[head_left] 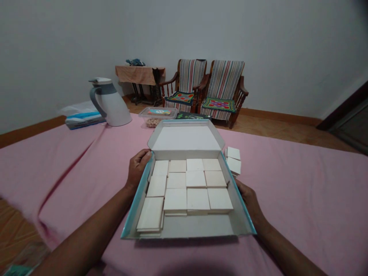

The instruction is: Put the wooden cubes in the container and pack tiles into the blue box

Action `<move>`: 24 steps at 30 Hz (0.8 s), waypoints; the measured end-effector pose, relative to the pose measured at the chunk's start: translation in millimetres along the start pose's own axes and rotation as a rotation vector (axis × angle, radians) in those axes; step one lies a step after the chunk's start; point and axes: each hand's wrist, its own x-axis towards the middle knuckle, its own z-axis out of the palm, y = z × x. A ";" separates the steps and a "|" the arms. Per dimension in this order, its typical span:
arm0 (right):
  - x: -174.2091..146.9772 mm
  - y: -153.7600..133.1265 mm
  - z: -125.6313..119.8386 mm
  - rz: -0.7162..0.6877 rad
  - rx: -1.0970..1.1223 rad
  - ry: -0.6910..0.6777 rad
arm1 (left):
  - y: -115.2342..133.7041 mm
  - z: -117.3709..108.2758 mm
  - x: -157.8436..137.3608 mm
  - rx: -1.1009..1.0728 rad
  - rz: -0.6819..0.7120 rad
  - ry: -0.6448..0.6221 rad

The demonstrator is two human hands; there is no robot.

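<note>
An open box (188,226), white inside with teal outer walls, is lying near the front edge of the counter (287,184), which is wearing a pink cloth. Its lid flap (185,138) is standing tilted back on the far side. Pale square tiles (195,179) are filling the far part of the box in rows, lying flat and touching one another; those in the left column are sitting slightly askew, and a bare strip of the box floor is showing at the near end.

The left hand (138,168) is gripping the left wall of the box near its far corner, fingers curled over the rim. The right hand (249,201) is pressing against the right wall from outside, mostly hidden behind it, so how far its fingers are closing cannot be told.

Just beside the box's far right corner, a small stack of loose tiles (233,161) is resting on the cloth. Farther back, a clear lidded container (158,116) is sitting just behind the flap, with a white jug (110,102) and a wrapped packet (82,115) standing to its left. Two striped armchairs (205,90) are standing against the far wall.
</note>
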 end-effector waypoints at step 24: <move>43.2 -17.1 -41.1 -0.128 -0.440 0.246 | -3.3 -4.6 5.8 0.021 -0.028 0.001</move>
